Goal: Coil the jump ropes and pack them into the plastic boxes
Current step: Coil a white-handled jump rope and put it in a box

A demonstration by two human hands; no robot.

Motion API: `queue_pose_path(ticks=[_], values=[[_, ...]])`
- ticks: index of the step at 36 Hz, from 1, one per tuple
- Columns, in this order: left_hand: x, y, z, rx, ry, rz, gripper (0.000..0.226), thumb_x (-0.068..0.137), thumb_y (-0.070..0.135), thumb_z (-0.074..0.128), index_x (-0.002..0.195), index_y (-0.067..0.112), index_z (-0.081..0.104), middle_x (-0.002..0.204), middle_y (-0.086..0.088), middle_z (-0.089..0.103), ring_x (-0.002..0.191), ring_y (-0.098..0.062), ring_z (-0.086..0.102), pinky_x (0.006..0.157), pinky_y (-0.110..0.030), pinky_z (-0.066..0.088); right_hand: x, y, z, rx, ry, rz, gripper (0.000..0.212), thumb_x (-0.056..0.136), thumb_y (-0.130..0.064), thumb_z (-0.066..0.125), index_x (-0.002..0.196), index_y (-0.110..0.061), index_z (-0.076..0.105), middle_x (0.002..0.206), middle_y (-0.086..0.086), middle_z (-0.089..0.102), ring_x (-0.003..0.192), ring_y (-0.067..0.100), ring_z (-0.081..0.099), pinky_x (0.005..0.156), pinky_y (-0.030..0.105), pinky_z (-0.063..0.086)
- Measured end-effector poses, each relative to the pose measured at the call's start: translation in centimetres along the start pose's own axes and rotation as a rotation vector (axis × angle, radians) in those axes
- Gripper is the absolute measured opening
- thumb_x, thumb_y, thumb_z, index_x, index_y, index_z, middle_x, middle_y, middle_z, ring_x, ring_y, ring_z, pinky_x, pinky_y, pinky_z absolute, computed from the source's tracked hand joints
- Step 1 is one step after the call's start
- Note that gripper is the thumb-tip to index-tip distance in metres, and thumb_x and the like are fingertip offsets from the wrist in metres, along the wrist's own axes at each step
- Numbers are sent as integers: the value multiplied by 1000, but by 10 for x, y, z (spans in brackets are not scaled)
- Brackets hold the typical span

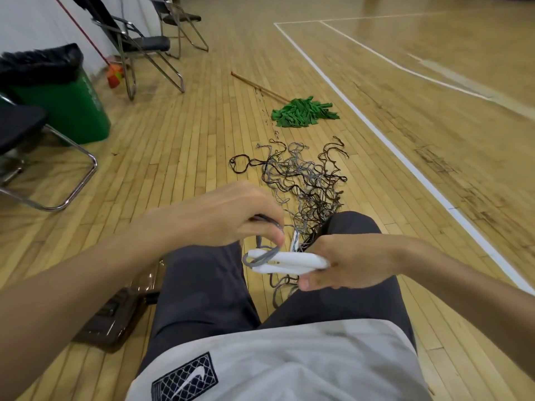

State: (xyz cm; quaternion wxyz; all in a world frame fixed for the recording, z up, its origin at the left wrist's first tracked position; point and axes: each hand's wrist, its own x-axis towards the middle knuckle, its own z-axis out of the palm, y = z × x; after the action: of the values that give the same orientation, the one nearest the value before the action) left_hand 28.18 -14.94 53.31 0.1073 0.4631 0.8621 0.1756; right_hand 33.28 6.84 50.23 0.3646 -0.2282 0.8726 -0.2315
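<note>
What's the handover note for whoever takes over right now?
Left hand: pinches a loop of the grey rope at the handle ends.
Right hand: grips the pair of white handles over the lap.
Things: tangled pile of ropes on the floor past the knees. Tinted plastic box on the floor by the left thigh, contents unclear.
Done: one rope in hand, coiling looks begun.
Left: finish this coil, box it, then untangle and coil the pile.
</note>
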Motion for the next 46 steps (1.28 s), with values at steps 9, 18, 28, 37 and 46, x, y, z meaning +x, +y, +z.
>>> queue_pose_path(ticks=[9, 18, 28, 37, 46], values=[[-4, 9, 8, -738, 90, -127, 13, 80, 23, 71, 84, 14, 63, 68, 2, 63, 64, -7, 57, 63, -18, 47, -16, -6, -4, 56, 143, -218, 34, 94, -37, 68, 83, -7, 58, 62, -5, 45, 54, 10, 38, 53, 26, 32], [-4, 0, 24, -1037, 123, -248, 45, 92, -18, 50, 79, 22, 64, 70, 4, 64, 60, -8, 57, 53, -21, 48, -13, -4, -4, 176, 354, -251, 33, 88, -50, 65, 105, -24, 54, 81, 3, 58, 60, 7, 49, 55, 26, 40], [4, 15, 40, -1317, 234, -506, 41, 106, 13, 33, 88, 12, 70, 53, 1, 35, 43, -8, 26, 46, -23, 40, -3, -2, 6, 524, 362, -355, 43, 99, -28, 60, 138, -31, 43, 73, -3, 50, 55, 9, 45, 48, 20, 38], [10, 15, 57, -1268, 204, -568, 46, 108, 35, 29, 126, -2, 53, 53, 1, 31, 44, -13, 28, 55, -28, 50, -4, 0, 6, 656, 380, -389, 34, 102, -18, 56, 136, -23, 51, 66, -6, 46, 51, 7, 39, 42, 19, 31], [14, 14, 62, -1441, 155, -533, 41, 100, 54, 38, 108, 16, 48, 60, -1, 32, 45, -10, 24, 43, -22, 23, -1, 11, 2, 777, 426, -328, 22, 102, -22, 56, 123, -30, 54, 64, -7, 44, 48, 6, 35, 44, 22, 23]])
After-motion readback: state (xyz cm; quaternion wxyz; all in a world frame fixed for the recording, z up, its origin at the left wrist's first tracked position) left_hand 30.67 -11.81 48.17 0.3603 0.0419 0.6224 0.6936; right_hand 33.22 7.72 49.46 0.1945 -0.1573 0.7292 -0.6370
